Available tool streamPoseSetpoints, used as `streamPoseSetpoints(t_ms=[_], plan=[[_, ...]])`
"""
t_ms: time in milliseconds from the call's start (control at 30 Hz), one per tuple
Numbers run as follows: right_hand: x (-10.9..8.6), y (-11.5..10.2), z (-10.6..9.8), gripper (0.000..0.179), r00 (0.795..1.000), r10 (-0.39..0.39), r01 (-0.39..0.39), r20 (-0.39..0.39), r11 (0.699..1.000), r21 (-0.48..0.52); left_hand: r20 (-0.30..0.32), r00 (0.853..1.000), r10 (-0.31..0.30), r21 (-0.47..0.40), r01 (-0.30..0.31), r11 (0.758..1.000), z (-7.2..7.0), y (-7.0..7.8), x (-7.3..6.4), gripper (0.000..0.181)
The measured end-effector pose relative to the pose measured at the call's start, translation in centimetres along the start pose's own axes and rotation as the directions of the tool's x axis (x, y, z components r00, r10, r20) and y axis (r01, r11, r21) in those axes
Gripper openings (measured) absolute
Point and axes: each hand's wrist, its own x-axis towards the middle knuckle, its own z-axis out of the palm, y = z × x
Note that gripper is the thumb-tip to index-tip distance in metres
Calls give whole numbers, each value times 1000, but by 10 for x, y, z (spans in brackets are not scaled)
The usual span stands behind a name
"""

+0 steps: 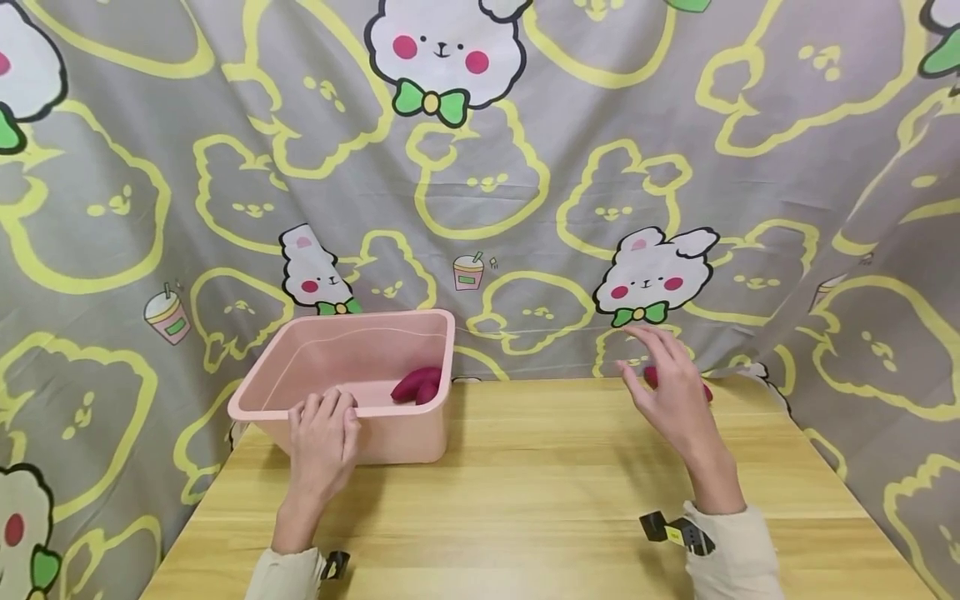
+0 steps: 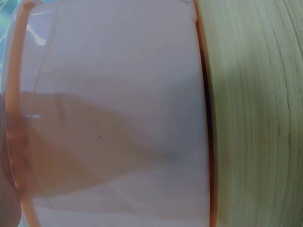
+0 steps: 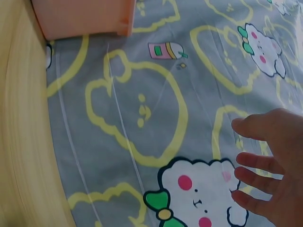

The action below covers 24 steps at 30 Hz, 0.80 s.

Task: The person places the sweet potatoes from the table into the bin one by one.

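My left hand (image 1: 324,437) holds the near rim of a pink plastic bin (image 1: 405,437), fingers bent over the edge. In the left wrist view the bin's wall (image 2: 118,118) fills most of the picture, and part of the hand (image 2: 8,201) shows at the left edge. Inside the bin, at its right end, lie dark red, rounded long things (image 1: 417,385) resembling sweet potatoes. My right hand (image 1: 671,400) is raised over the right side of the table with thumb and fingers spread, holding nothing. Behind it a similar dark red thing (image 1: 651,377) is partly hidden.
The light wooden table (image 1: 525,508) ends at the back against a grey curtain (image 1: 517,250) printed with yellow outlines and white rabbits. More of the curtain hangs on both sides. The bin stands at the table's back left.
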Motion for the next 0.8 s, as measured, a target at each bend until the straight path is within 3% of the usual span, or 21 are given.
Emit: streamPoseSetpoints(t_ms=[567, 800], plan=[[-11, 47, -21, 53, 991, 133, -133, -8, 990, -48, -15, 1000, 10, -15, -10, 1000, 5, 2, 3, 32], [-17, 62, -20, 50, 982, 188, -188, -8, 981, -46, -6, 1000, 3, -3, -3, 1000, 1, -2, 0, 31]])
